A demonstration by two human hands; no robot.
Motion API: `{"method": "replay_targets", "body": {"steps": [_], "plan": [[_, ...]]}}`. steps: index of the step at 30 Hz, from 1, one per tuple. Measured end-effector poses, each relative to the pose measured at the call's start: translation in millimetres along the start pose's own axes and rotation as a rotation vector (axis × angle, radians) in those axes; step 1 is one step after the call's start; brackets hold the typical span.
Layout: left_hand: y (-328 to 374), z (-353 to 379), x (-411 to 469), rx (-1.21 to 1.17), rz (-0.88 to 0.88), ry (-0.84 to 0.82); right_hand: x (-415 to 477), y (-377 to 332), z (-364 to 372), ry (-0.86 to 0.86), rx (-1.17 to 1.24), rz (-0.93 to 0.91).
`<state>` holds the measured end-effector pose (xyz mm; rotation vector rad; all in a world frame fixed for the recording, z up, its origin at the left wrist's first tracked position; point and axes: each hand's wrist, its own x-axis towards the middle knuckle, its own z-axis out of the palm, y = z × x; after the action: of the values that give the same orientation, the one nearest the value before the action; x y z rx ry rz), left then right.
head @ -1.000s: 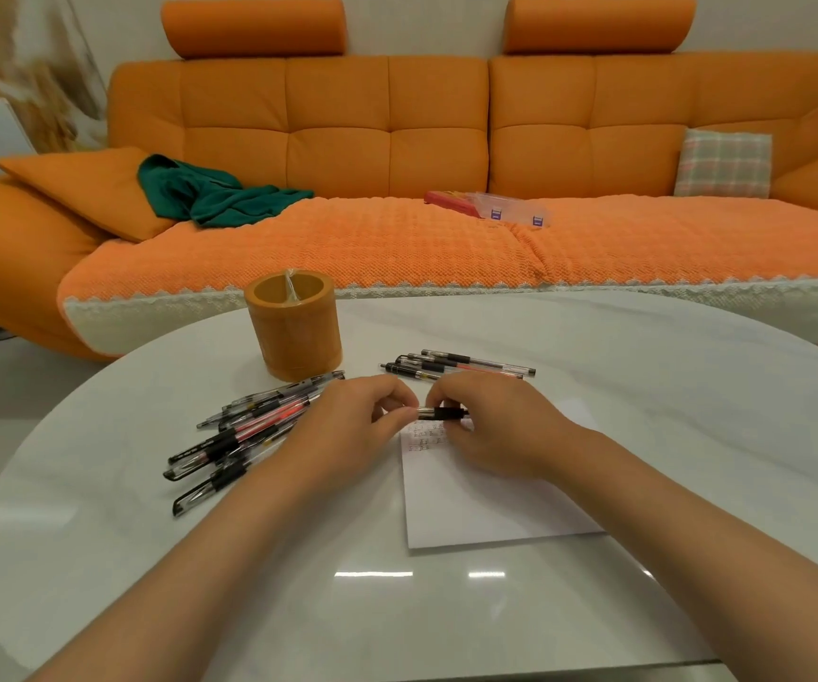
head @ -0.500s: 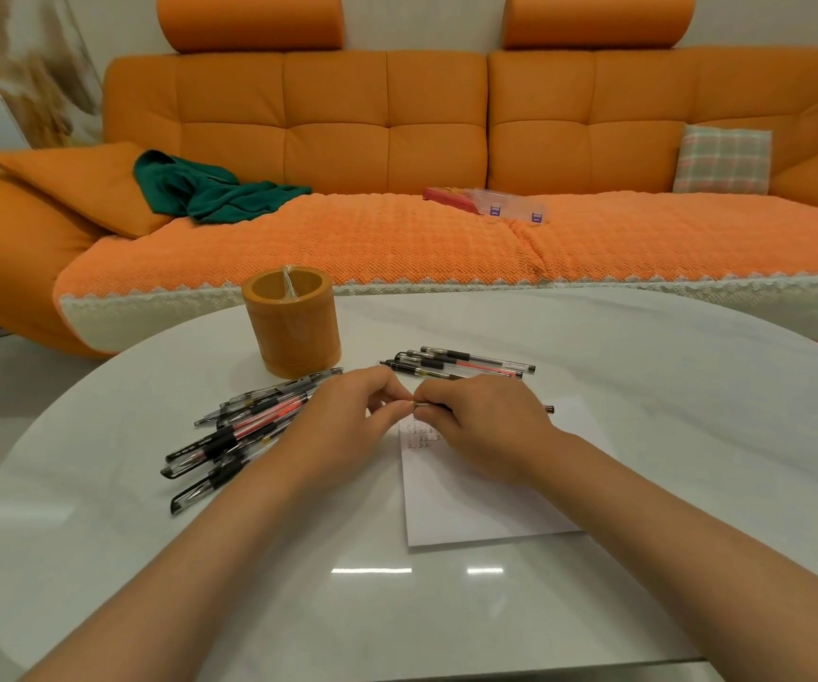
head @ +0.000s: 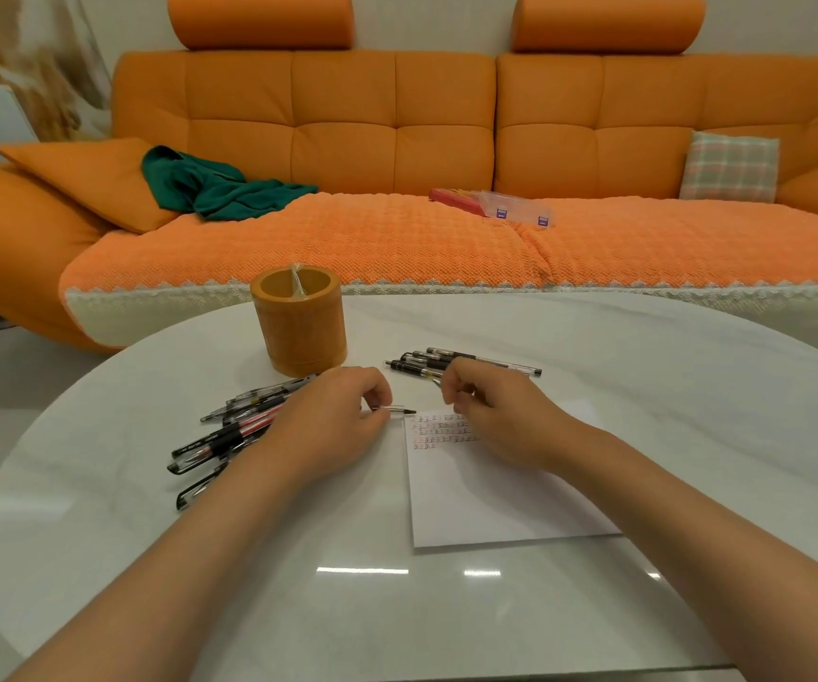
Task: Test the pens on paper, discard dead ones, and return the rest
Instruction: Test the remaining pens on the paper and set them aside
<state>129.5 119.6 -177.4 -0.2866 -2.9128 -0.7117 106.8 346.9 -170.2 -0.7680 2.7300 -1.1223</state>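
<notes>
A white paper [head: 495,499] with rows of red and black test marks at its top lies on the white oval table [head: 667,411]. My left hand [head: 333,425] pinches a short clear piece with a dark end, apparently a pen cap [head: 397,411], just left of the paper's top edge. My right hand [head: 500,415] grips a pen [head: 437,382] whose tip points up and left above the paper. A pile of several pens [head: 230,435] lies left of my left hand. Another small group of pens [head: 476,360] lies behind my right hand. The orange pen holder [head: 299,322] stands behind the pile.
An orange sofa [head: 397,238] runs along the table's far side, carrying a green cloth [head: 210,187], a clear plastic box [head: 515,211] and a plaid cushion [head: 729,167]. The table's near edge is close to my forearms.
My hands, joined on one pen before, have pulled apart. The left now holds the cap piece and the right holds the pen, raised slightly above the paper.
</notes>
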Motion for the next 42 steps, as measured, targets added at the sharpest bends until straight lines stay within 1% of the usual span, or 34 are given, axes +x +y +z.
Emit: {"method": "replay_targets", "body": {"steps": [4, 6, 8, 11, 14, 16, 28, 31, 34, 39, 42], "plan": [[-1, 4, 2, 0.038, -0.005, -0.021, 3, -6, 1, 0.011, 0.380, 0.144], [0, 8, 3, 0.023, -0.007, -0.019, 4, -6, 1, 0.002, 0.518, 0.180], [2, 13, 3, -0.029, -0.014, 0.001, 3, -2, 2, -0.013, 0.589, 0.165], [6, 20, 3, -0.097, -0.022, 0.018, 0, 0, 6, -0.026, 0.615, 0.092], [9, 23, 5, -0.085, -0.039, -0.005, 2, -1, 8, -0.003, 0.651, 0.120], [9, 24, 5, -0.053, -0.045, -0.025, 2, -2, 9, -0.005, 0.650, 0.129], [7, 21, 14, -0.041, -0.069, -0.106, -6, 2, 13, -0.048, 0.403, 0.085], [9, 24, 13, -0.026, -0.075, -0.083, -5, 3, 14, -0.048, 0.339, 0.063], [11, 28, 12, 0.016, -0.079, -0.054, -5, 3, 13, -0.044, 0.330, 0.059], [13, 28, 13, 0.031, -0.098, -0.069, -5, 1, 15, -0.031, 0.281, 0.052], [15, 27, 13, 0.039, -0.104, -0.074, -5, -1, 14, -0.058, 0.257, 0.061]]}}
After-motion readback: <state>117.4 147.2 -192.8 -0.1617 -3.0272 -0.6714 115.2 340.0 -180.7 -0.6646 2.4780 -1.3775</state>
